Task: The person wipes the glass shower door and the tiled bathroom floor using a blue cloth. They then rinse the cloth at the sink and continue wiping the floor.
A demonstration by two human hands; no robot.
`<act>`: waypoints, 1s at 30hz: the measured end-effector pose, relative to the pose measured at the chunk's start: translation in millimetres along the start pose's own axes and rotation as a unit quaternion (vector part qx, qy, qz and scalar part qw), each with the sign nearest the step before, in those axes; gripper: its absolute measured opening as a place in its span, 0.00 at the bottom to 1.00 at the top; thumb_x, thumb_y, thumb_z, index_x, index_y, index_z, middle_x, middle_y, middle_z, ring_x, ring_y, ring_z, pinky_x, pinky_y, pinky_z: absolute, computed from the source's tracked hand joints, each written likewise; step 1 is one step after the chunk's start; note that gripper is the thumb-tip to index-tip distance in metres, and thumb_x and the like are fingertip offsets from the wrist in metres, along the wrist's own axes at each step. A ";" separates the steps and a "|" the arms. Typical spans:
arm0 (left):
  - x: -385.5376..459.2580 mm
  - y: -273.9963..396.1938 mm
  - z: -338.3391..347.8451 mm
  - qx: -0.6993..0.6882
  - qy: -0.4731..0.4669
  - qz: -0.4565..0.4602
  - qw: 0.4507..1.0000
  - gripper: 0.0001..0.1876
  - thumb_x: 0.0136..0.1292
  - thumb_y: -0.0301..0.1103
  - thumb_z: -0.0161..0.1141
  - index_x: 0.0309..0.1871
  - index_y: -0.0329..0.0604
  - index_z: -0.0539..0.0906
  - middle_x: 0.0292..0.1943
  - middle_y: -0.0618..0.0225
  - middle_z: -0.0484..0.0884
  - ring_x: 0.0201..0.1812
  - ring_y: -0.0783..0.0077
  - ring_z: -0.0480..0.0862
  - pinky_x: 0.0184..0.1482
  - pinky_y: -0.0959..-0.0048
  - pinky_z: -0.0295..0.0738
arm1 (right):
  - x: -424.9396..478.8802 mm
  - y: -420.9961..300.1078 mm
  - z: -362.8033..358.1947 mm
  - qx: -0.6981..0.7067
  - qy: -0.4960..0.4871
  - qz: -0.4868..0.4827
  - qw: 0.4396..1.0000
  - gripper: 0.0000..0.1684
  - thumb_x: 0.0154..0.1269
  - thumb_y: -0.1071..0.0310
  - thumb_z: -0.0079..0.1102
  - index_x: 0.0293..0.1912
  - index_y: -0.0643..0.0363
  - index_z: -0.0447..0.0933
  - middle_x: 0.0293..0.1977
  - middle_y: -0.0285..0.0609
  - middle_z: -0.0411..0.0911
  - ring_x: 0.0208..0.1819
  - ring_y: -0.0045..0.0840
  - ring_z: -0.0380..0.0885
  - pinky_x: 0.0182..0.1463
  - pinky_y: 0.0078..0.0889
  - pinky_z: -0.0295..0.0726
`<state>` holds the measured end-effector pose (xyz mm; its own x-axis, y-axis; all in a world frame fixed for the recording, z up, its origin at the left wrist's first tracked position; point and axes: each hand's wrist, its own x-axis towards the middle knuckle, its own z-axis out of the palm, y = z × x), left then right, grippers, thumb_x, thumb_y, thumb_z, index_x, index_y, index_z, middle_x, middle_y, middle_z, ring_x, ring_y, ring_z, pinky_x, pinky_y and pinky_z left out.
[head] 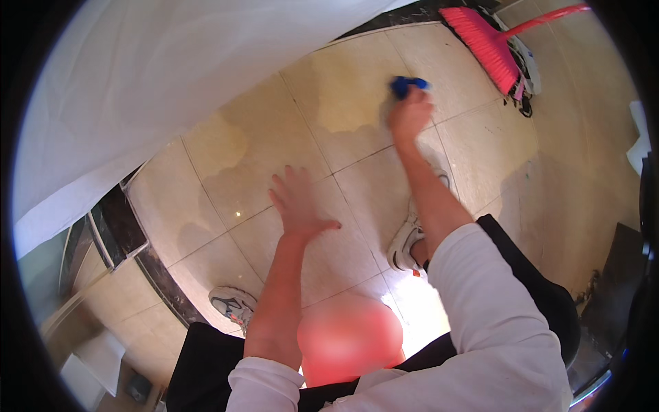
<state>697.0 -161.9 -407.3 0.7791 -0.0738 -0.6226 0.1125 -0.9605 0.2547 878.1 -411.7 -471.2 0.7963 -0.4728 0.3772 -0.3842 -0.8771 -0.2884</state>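
Observation:
My right hand is reached forward over the beige tiled floor. Its fingers are closed on a blue item, blurred by motion; whether it is a cloth or a brush I cannot tell. Closer to me, my left hand hangs over the tiles with its fingers spread and nothing in them. Whether its palm touches the floor is unclear. Darker, wet-looking patches mark the tiles in front of both hands.
A pink broom with a red handle leans at the far right. White sheeting hangs across the upper left, above a dark marble-like floor border. A blurred pinkish-red object sits between my legs. My sneakers flank the work area.

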 end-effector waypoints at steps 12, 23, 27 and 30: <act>-2.5 -7.6 4.1 -0.011 0.019 0.001 1.000 0.83 0.32 0.65 0.79 0.80 0.45 0.27 0.80 0.48 0.20 0.78 0.37 0.18 0.75 0.40 0.16 | -136.9 8.6 -47.3 0.024 -0.141 -0.203 0.969 0.31 0.65 0.69 0.55 0.68 0.47 0.68 0.72 0.38 0.63 0.75 0.34 0.59 0.73 0.55 0.57; -4.3 -6.1 7.7 -0.035 0.042 0.013 0.998 0.82 0.30 0.64 0.80 0.81 0.48 0.30 0.81 0.51 0.22 0.79 0.41 0.20 0.76 0.42 0.17 | -130.2 5.3 -62.0 0.117 -0.122 -0.292 0.941 0.22 0.63 0.75 0.51 0.57 0.61 0.75 0.56 0.52 0.75 0.56 0.45 0.73 0.58 0.49 0.72; -3.3 -8.8 7.4 -0.026 0.047 0.007 0.999 0.82 0.29 0.63 0.81 0.81 0.49 0.31 0.81 0.52 0.23 0.79 0.41 0.21 0.76 0.43 0.18 | -182.6 26.0 -97.3 0.169 -0.275 -0.501 0.803 0.28 0.64 0.69 0.52 0.64 0.51 0.73 0.69 0.44 0.67 0.72 0.39 0.64 0.69 0.48 0.64; -0.2 -5.9 13.4 -0.018 0.060 0.016 0.998 0.83 0.28 0.63 0.81 0.81 0.48 0.31 0.81 0.51 0.23 0.79 0.40 0.22 0.76 0.41 0.20 | -156.8 64.3 -98.1 0.163 -0.270 -0.576 0.754 0.27 0.63 0.68 0.54 0.63 0.46 0.74 0.69 0.42 0.68 0.74 0.35 0.62 0.72 0.45 0.63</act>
<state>688.0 -159.8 -418.6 0.8506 -0.0697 -0.5212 0.1071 -0.9474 0.3015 682.7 -402.3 -462.6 0.6221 0.7673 0.1557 0.7730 -0.5706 -0.2772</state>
